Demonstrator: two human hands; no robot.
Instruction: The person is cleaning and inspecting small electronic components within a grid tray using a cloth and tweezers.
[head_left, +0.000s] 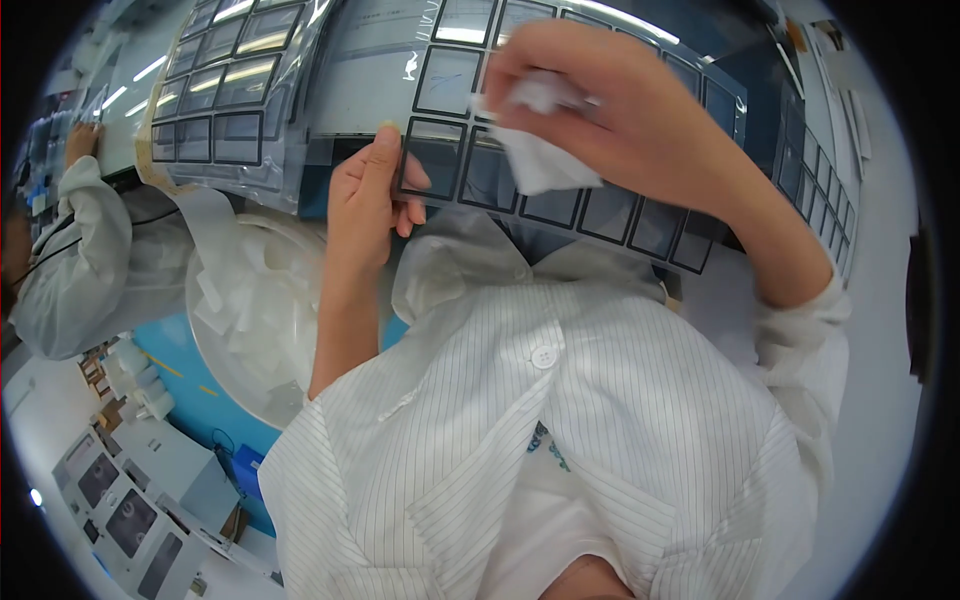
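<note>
White wipe (545, 165) is gripped in the right hand (612, 105), above the black-framed panel sheet (490, 182); blur hides whether it touches. Left hand (362, 200) clasps the sheet's near-left corner, thumb uppermost. Sheet projects past the near edge of the table (362, 100). Step in hand: apparently wiping. Next move likely requires steady left support and light, even pressure.

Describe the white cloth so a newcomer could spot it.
At the top is a black-gridded sheet, its left edge in the left hand. Over it, the right hand holds the cloth, white and crumpled. Unlike the white scraps in the tub, it is in a hand.
</note>
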